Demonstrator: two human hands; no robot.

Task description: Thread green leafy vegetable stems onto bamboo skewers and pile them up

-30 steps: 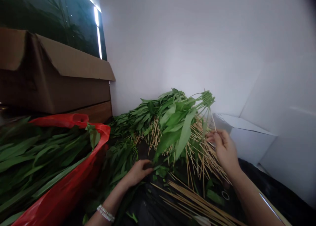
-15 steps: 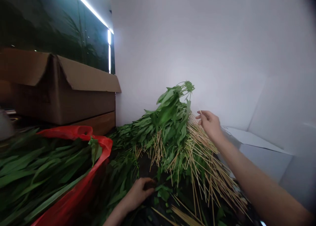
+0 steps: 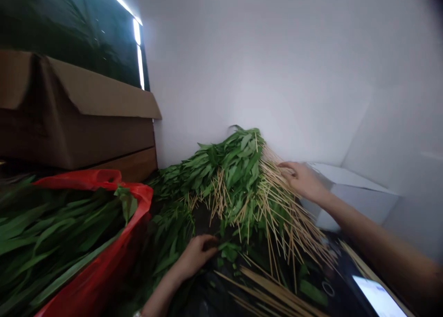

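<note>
A large pile of leafy green stems threaded on thin wooden skewers (image 3: pixel 287 215) rises against the wall, the leaves (image 3: pixel 221 155) on the left and the bare stick ends fanning to the right. My right hand (image 3: pixel 302 181) is at the upper right of the pile, fingers loosely bent and touching or just beside the stick ends; I see nothing clearly gripped. Low in front, my left hand (image 3: pixel 195 257) hovers by small cut leaf pieces (image 3: pixel 230 251), its thumb and fingers curved apart, the fingertips in shadow. Loose skewers (image 3: pixel 273 289) lie on the dark surface nearby.
At left a red plastic bag (image 3: pixel 138 201) holds long green leaves (image 3: pixel 69 234). Behind it stands an open cardboard box (image 3: pixel 107 132). A white box (image 3: pixel 360 197) is at right, and a lit phone (image 3: pixel 377 296) lies at the lower right. The white wall (image 3: pixel 259 54) closes off the back.
The leafy bunch that stuck up above the pile has come down onto it. My right hand has lowered slightly toward the stick ends. The view has shifted, bringing the phone into sight.
</note>
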